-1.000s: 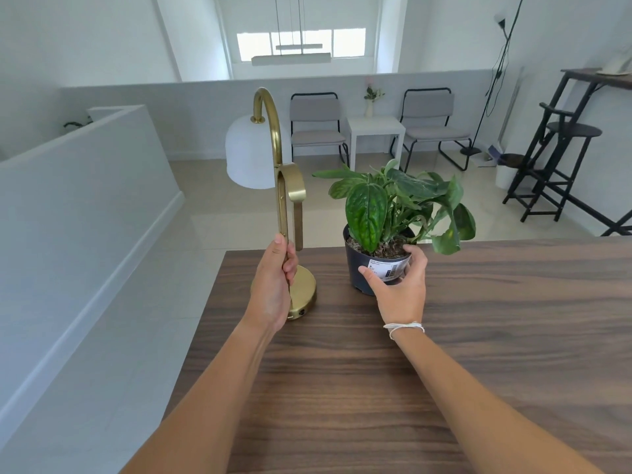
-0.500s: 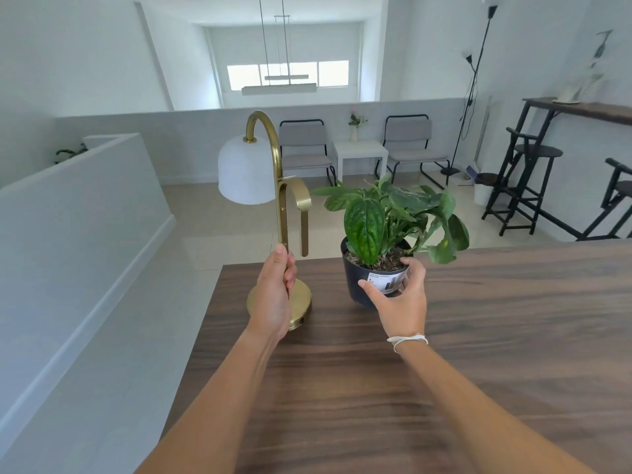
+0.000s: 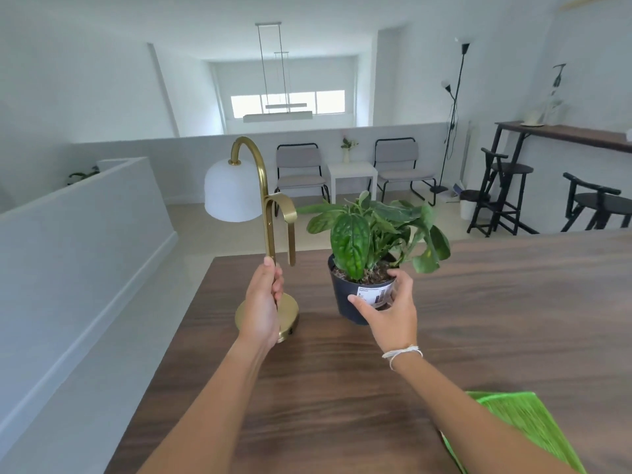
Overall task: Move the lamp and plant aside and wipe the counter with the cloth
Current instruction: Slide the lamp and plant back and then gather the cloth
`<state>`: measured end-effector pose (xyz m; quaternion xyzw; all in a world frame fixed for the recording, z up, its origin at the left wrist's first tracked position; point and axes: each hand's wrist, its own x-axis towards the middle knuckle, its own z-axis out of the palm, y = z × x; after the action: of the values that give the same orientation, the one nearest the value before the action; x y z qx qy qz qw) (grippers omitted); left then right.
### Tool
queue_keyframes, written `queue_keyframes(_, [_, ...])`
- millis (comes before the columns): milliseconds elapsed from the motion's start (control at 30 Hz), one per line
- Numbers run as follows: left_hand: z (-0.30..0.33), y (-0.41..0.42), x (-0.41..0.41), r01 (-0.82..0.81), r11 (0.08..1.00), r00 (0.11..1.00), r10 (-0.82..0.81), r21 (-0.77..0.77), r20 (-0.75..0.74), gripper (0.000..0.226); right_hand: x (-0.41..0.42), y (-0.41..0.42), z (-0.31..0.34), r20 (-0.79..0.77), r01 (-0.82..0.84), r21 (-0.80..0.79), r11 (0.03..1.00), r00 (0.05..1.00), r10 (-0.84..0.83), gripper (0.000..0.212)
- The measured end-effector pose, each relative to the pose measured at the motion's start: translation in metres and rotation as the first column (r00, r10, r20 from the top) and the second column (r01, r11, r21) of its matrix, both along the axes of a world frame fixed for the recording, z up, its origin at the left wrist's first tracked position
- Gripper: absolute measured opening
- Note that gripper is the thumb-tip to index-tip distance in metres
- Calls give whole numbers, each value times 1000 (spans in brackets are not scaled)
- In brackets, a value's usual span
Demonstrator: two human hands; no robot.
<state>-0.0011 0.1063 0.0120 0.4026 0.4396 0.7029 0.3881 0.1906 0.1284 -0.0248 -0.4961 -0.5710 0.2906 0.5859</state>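
A brass lamp (image 3: 266, 213) with a white dome shade stands near the far left corner of the dark wood counter (image 3: 496, 302). My left hand (image 3: 263, 304) is wrapped around the lower part of its stem, above the round base. To its right a leafy green plant (image 3: 372, 234) sits in a black pot with a white label. My right hand (image 3: 390, 311) grips the pot's near side, thumb and fingers around the wall. A bright green cloth (image 3: 526, 429) lies on the counter at the lower right, partly behind my right forearm.
The counter's left edge and far edge drop to a pale floor below. A white half wall (image 3: 85, 227) runs along the left. Beyond are two grey chairs, a small white table (image 3: 352, 172), a floor lamp and black stools (image 3: 506, 193) by a high bar.
The camera has tilted back, so lamp and plant appear lower in view and the green cloth has come into sight. Both hands keep their grips; lamp and pot stay in place on the counter.
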Motion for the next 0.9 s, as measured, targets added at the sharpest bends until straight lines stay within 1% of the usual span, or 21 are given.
queue_keyframes(200, [-6,-46,36,-84,996,996,83,-21,-30,33,43,-39,-7,33,-90,-27,996,995,91,71])
queue_keyframes(300, [-8,-57,42,-115,993,993,115,-25,-15,33,56,-50,-10,46,-112,-41,993,992,114,71])
queue_keyframes(533, [-11,-62,39,-145,989,989,146,-35,25,30,64,-53,-12,37,-103,-43,994,994,105,70])
queue_keyframes(733, [-13,-52,28,-111,994,991,113,-23,76,29,56,-43,-19,27,-82,-41,996,996,83,71])
queue_keyframes(900, [-27,-52,22,-64,998,996,65,-21,61,30,50,-48,-33,37,-62,-66,996,997,64,72])
